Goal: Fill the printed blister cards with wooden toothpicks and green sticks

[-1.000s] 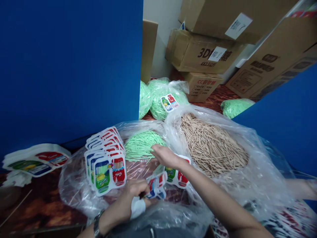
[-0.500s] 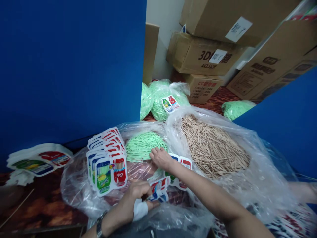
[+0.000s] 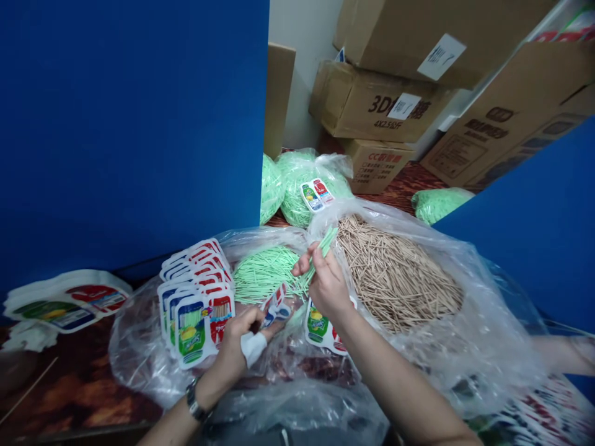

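Note:
My right hand (image 3: 328,282) is raised at the right edge of the pile of green sticks (image 3: 264,269), its fingers closed round a small bunch of green sticks (image 3: 328,240). My left hand (image 3: 242,337), with white material wrapped on a finger, grips a printed bottle-shaped packet (image 3: 275,308) between thumb and fingers. Beside it on the left lies an overlapping row of packets (image 3: 191,331) with green and red bottle prints. Another packet (image 3: 317,325) lies under my right wrist, partly covered. Brown sticks (image 3: 400,275) fill a clear bag on the right.
Clear plastic bags (image 3: 297,409) spread over the table. A stack of packets (image 3: 69,300) lies at the far left. Tied bags of green sticks (image 3: 311,170) and cartons (image 3: 381,102) stand behind, between blue panels (image 3: 134,124). Another person's arm (image 3: 564,354) shows at the right edge.
My right hand has lifted from the green pile and moved right, now holding green sticks. My left hand has moved up and left with the packet, nearer the green pile.

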Tool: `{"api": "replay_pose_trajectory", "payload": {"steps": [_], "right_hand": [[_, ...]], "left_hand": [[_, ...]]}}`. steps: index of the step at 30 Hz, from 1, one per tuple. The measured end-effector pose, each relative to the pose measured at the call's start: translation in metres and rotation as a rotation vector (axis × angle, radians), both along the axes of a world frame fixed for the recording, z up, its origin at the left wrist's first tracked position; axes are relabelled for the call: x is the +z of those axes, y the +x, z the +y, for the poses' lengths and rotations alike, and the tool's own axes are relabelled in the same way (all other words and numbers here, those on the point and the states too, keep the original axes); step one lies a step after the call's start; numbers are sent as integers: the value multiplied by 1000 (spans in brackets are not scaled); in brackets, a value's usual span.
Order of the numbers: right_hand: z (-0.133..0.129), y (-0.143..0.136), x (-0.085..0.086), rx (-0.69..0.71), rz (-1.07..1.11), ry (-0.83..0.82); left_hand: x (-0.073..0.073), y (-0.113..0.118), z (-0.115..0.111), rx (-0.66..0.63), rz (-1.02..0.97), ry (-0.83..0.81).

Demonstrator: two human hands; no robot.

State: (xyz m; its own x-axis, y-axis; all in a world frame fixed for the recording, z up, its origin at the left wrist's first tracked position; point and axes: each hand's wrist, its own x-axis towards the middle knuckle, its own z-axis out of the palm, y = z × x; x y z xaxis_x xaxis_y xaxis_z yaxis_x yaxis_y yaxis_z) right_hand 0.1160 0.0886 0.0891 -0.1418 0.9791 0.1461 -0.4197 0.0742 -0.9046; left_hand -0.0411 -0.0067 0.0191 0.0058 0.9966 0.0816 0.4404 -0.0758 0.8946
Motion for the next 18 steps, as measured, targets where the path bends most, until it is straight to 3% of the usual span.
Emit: {"api": "replay_pose_trajectory", "payload": {"steps": [5, 14, 18], "right_hand": [[-21, -20, 5, -59, -49, 188], [-28, -33, -8, -107, -181, 272], [-33, -34, -12, -123, -353, 299]], "left_hand": [[2, 6, 7, 58, 36, 119], [8, 7, 9, 46, 71, 221], [13, 7, 12, 32, 86, 277]]}}
